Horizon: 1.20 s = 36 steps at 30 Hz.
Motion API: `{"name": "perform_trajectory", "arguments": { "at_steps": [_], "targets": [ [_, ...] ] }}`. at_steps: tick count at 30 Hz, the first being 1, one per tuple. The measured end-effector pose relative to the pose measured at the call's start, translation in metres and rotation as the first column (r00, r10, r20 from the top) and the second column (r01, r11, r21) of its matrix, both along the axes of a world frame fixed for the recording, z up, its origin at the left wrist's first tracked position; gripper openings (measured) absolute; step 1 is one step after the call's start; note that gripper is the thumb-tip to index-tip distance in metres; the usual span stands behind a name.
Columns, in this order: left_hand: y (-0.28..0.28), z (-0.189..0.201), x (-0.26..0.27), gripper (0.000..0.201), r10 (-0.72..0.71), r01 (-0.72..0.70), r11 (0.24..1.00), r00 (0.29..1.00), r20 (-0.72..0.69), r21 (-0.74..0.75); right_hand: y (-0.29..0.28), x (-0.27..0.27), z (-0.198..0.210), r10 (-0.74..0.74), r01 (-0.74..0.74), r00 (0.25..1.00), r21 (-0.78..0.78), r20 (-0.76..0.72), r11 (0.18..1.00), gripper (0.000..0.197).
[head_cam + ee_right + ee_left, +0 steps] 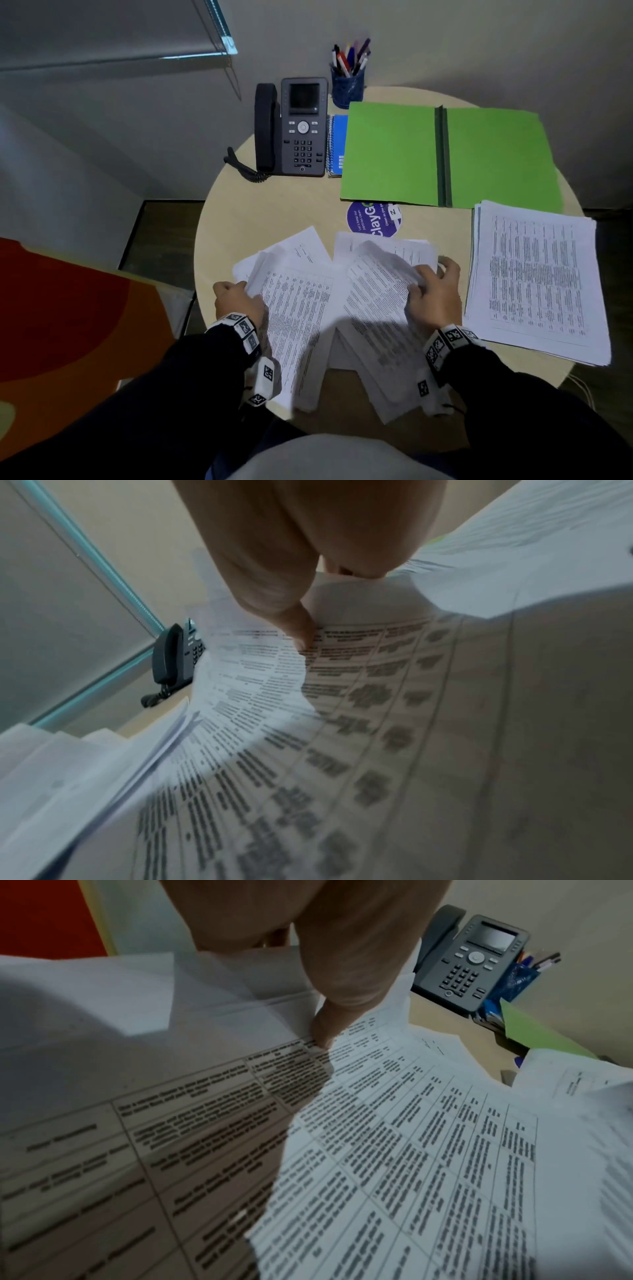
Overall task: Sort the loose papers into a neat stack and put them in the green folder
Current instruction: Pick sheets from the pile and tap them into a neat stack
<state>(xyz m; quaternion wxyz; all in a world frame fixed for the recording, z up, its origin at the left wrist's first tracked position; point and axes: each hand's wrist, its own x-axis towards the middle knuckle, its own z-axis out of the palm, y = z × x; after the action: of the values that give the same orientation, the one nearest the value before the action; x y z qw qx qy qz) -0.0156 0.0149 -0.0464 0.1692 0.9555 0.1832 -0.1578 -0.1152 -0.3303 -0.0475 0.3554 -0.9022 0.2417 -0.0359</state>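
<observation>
Loose printed papers lie fanned across the near part of the round table. My left hand grips the left edge of one bunch, thumb on top. My right hand pinches the right edge of another bunch, which bows upward; its thumb presses the sheets. The green folder lies open and flat at the back right of the table. A neat stack of papers rests at the right, below the folder, apart from both hands.
A desk phone stands at the back left, with a blue spiral notebook beside it and a blue pen cup behind. A round purple sticker lies mid-table. An orange panel sits left of the table.
</observation>
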Motion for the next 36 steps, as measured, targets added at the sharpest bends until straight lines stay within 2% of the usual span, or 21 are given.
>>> {"name": "perform_trajectory", "arguments": {
  "at_steps": [2, 4, 5, 6, 7, 10, 11, 13, 15, 16, 18, 20, 22, 23, 24, 25, 26, 28, 32, 36],
  "targets": [
    [-0.003, 0.000, -0.002, 0.019, -0.007, 0.008, 1.000, 0.999, 0.048, -0.023, 0.002, 0.000, 0.009, -0.045, 0.051, 0.995, 0.071, -0.084, 0.996, 0.057],
    [-0.004, 0.000, -0.006, 0.018, 0.017, -0.006, 0.996, 0.992, 0.121, -0.088, 0.004, 0.000, 0.016, -0.111, 0.134, 0.987, 0.219, -0.112, 0.967, 0.088],
    [-0.005, 0.002, -0.008, 0.023, 0.044, -0.021, 0.990, 0.986, 0.164, -0.142, 0.002, -0.001, 0.016, -0.159, 0.183, 0.982, 0.305, -0.104, 0.935, 0.100],
    [-0.007, 0.003, -0.010, 0.032, 0.078, -0.042, 0.981, 0.979, 0.190, -0.187, -0.001, 0.000, 0.017, -0.216, 0.240, 0.971, 0.380, -0.106, 0.893, 0.104],
    [-0.009, 0.006, -0.012, 0.042, 0.125, -0.077, 0.968, 0.972, 0.198, -0.237, -0.004, 0.001, 0.017, -0.261, 0.292, 0.957, 0.422, -0.130, 0.859, 0.097],
    [-0.010, 0.011, -0.012, 0.075, 0.311, -0.227, 0.878, 0.940, 0.140, -0.422, -0.020, 0.002, 0.013, -0.252, 0.318, 0.947, 0.455, -0.201, 0.832, 0.038],
    [-0.010, 0.014, -0.011, 0.075, 0.339, -0.261, 0.848, 0.936, 0.095, -0.461, -0.025, 0.001, 0.013, -0.232, 0.307, 0.950, 0.483, -0.211, 0.820, 0.026],
    [-0.002, 0.016, -0.007, 0.061, 0.329, -0.292, 0.816, 0.944, -0.016, -0.499, -0.035, -0.001, 0.014, -0.186, 0.276, 0.959, 0.561, -0.214, 0.780, 0.025],
    [0.008, 0.017, -0.008, 0.045, 0.333, -0.323, 0.739, 0.938, -0.096, -0.592, -0.045, -0.004, 0.015, -0.164, 0.255, 0.966, 0.630, -0.199, 0.734, 0.026],
    [0.014, 0.014, -0.008, 0.041, 0.330, -0.324, 0.700, 0.937, -0.113, -0.637, -0.049, -0.005, 0.019, -0.170, 0.256, 0.966, 0.659, -0.193, 0.707, 0.021],
    [0.020, 0.015, -0.011, 0.043, 0.305, -0.301, 0.694, 0.946, -0.111, -0.655, -0.057, -0.008, 0.020, -0.176, 0.265, 0.964, 0.670, -0.198, 0.694, 0.023],
    [0.019, 0.012, -0.015, 0.042, 0.310, -0.316, 0.695, 0.942, -0.128, -0.646, -0.058, -0.009, 0.023, -0.097, 0.199, 0.974, 0.559, -0.206, 0.805, 0.027],
    [0.007, 0.006, -0.021, 0.027, 0.338, -0.352, 0.703, 0.930, -0.145, -0.618, -0.048, -0.005, 0.025, 0.008, 0.095, 0.974, 0.436, -0.227, 0.895, 0.030],
    [-0.001, 0.002, -0.022, 0.021, 0.335, -0.334, 0.755, 0.936, -0.106, -0.564, -0.042, -0.001, 0.020, 0.063, 0.029, 0.969, 0.364, -0.239, 0.931, 0.032],
    [-0.007, -0.002, -0.024, 0.020, 0.271, -0.264, 0.859, 0.961, -0.048, -0.438, -0.035, 0.002, 0.014, 0.142, -0.081, 0.958, 0.238, -0.249, 0.968, 0.037],
    [-0.014, -0.003, -0.024, 0.024, 0.166, -0.160, 0.940, 0.986, -0.006, -0.301, -0.029, 0.006, 0.006, 0.228, -0.210, 0.936, 0.094, -0.270, 0.973, 0.041],
    [-0.018, -0.007, -0.024, 0.032, 0.042, -0.041, 0.985, 0.999, 0.002, -0.166, -0.025, 0.008, 0.000, 0.290, -0.310, 0.912, -0.024, -0.289, 0.950, 0.041],
    [-0.021, -0.017, -0.024, 0.043, -0.136, 0.136, 0.991, 0.991, -0.015, -0.014, -0.018, 0.012, -0.012, 0.297, -0.353, 0.892, -0.115, -0.342, 0.929, 0.032],
    [-0.028, -0.024, -0.026, 0.043, -0.217, 0.218, 0.975, 0.976, -0.037, 0.042, -0.005, 0.011, -0.018, 0.241, -0.353, 0.879, -0.221, -0.412, 0.909, 0.027],
    [-0.032, -0.021, -0.029, 0.045, -0.234, 0.235, 0.970, 0.972, -0.020, 0.067, -0.001, 0.009, -0.022, 0.238, -0.368, 0.873, -0.253, -0.425, 0.895, 0.038]
  ]
}}
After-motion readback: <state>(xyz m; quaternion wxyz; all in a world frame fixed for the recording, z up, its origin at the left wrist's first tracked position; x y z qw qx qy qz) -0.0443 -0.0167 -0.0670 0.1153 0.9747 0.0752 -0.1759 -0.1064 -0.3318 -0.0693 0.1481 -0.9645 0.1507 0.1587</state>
